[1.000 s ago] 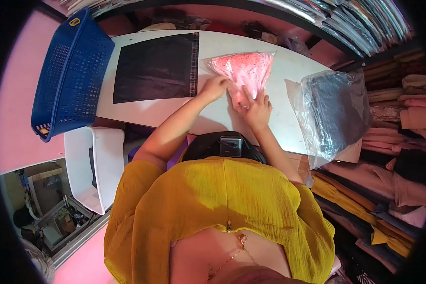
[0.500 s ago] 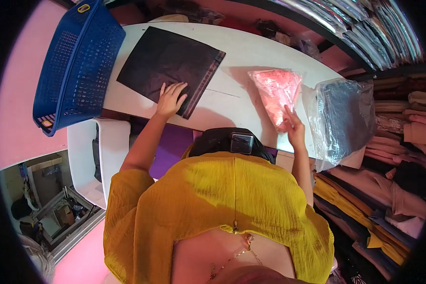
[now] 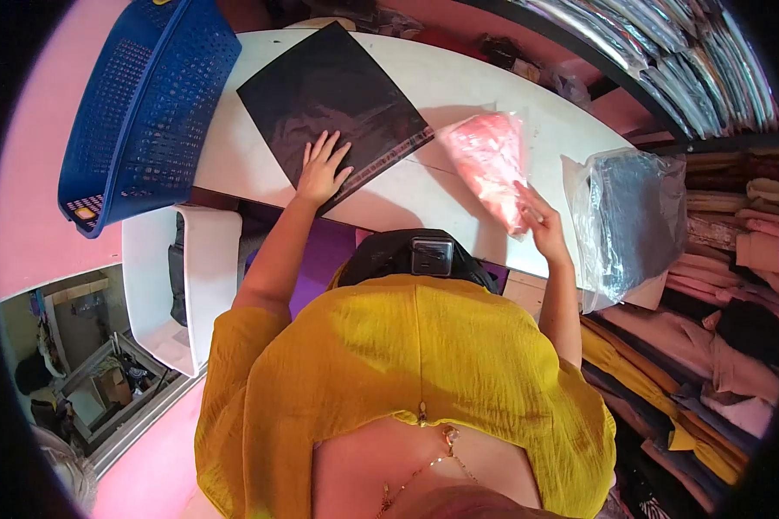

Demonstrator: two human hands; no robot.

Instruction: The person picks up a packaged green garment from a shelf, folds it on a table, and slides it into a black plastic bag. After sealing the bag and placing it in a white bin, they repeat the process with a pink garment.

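Observation:
A black plastic mailing bag (image 3: 337, 104) lies flat on the white table (image 3: 459, 73), its strip edge facing right and toward me. My left hand (image 3: 322, 169) rests on its near part with the fingers spread. In my right hand (image 3: 545, 227) is a clear plastic packet of pink cloth (image 3: 486, 160), gripped at its lower right corner. The packet is tilted, and its upper left corner comes close to the strip edge of the black bag. To the right of that hand lies a clear bag with dark folded cloth (image 3: 636, 216).
A blue plastic basket (image 3: 151, 121) stands at the table's left end, with a white chair (image 3: 195, 290) below it. Stacks of folded clothes (image 3: 710, 346) fill the right side. Packaged garments (image 3: 692, 65) line a shelf at the upper right.
The black bag has turned and shifted away from me and to the right under my left hand. My right hand has swung the pink packet leftward, nearer the bag.

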